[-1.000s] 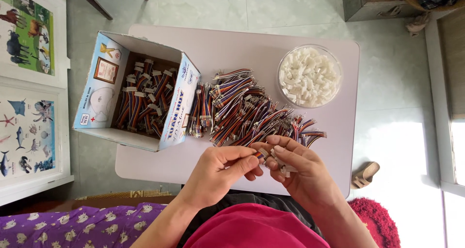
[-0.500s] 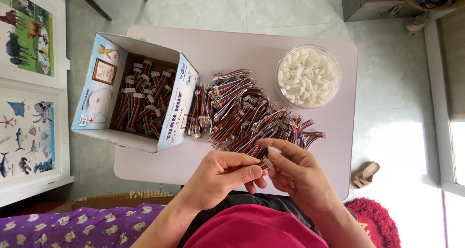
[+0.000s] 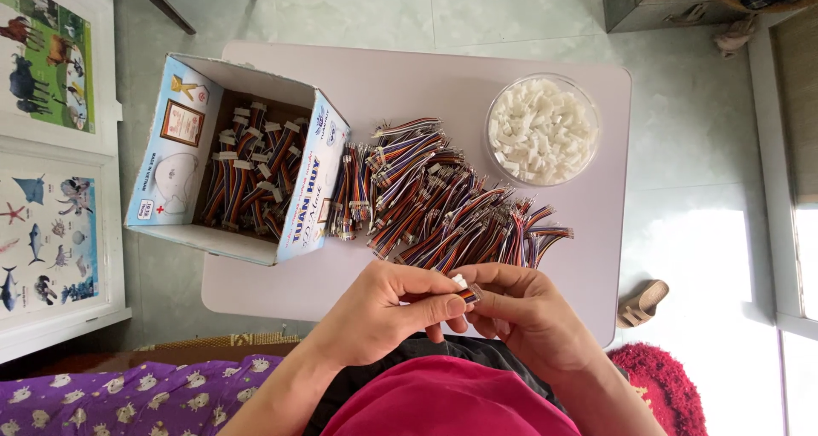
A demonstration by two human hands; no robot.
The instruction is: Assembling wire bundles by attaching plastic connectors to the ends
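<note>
My left hand and my right hand meet at the near edge of a small pale table. Between their fingertips they pinch a short multicoloured ribbon wire piece with a white plastic connector at its end. Just beyond the hands lies a heap of the same multicoloured wire pieces. A round clear bowl filled with small white connectors stands at the far right of the table.
An open cardboard box holding finished wires with connectors lies on its side at the table's left. Animal posters lean at the far left. A sandal lies on the tiled floor at right.
Both hands have drawn slightly closer together at the fingertips, and the wire piece with its white connector now sits pinched between them. The heap, bowl and box have not moved.
</note>
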